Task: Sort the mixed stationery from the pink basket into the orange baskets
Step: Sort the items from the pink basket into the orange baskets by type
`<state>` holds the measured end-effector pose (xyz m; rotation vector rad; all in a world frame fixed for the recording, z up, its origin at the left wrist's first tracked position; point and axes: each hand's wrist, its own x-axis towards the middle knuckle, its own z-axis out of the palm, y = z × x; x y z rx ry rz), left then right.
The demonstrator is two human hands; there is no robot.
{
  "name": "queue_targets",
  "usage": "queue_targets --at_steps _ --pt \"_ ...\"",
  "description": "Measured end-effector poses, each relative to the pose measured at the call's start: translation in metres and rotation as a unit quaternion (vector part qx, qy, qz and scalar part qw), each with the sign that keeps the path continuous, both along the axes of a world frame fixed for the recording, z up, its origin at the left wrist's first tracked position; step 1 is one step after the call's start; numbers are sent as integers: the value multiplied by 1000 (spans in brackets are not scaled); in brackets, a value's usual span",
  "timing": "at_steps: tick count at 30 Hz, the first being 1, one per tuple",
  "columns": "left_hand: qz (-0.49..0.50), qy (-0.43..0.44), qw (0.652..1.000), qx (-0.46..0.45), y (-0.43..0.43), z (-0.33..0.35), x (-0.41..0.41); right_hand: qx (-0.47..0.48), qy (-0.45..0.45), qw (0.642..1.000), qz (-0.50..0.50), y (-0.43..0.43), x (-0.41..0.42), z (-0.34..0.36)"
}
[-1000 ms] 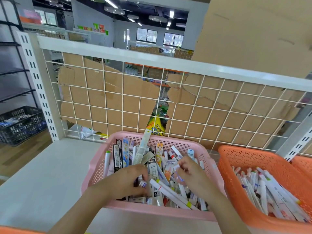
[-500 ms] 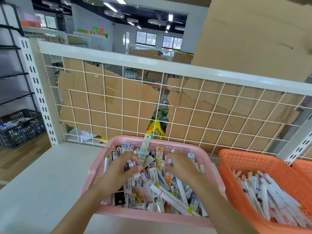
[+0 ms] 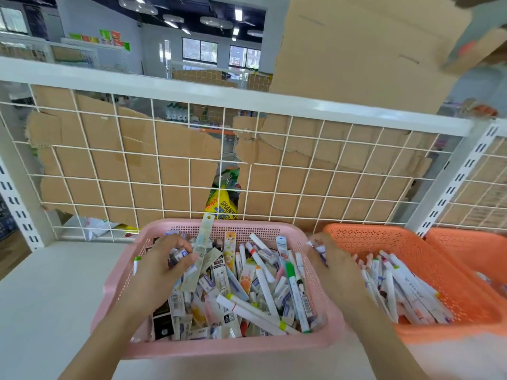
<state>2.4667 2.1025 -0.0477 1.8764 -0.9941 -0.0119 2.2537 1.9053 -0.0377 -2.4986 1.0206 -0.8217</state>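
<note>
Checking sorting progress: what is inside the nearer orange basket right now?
The orange basket holds a pile of mostly white markers with coloured caps. The right hand is over its left rim, covering pieces there; the basket floor under the pile is hidden.

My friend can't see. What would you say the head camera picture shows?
A person's left hand grips small packets inside a pink basket full of mixed stationery. The blurred right hand hovers at its right rim, beside an orange basket of white pens.
</note>
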Motion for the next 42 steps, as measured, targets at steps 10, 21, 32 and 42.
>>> queue_targets --at_steps 10,21,32,42 --pt "-91 1 995 -41 -44 2 -21 5 -41 984 -174 -9 -129 -2" --pt "-171 15 985 -32 -118 9 -102 22 -62 957 -282 -13 -244 3" --pt "-214 41 975 -45 -220 19 -193 43 -60 945 -319 -103 -335 3" --pt "-267 62 962 -10 -333 23 -309 46 -22 963 -265 -209 -382 -2"
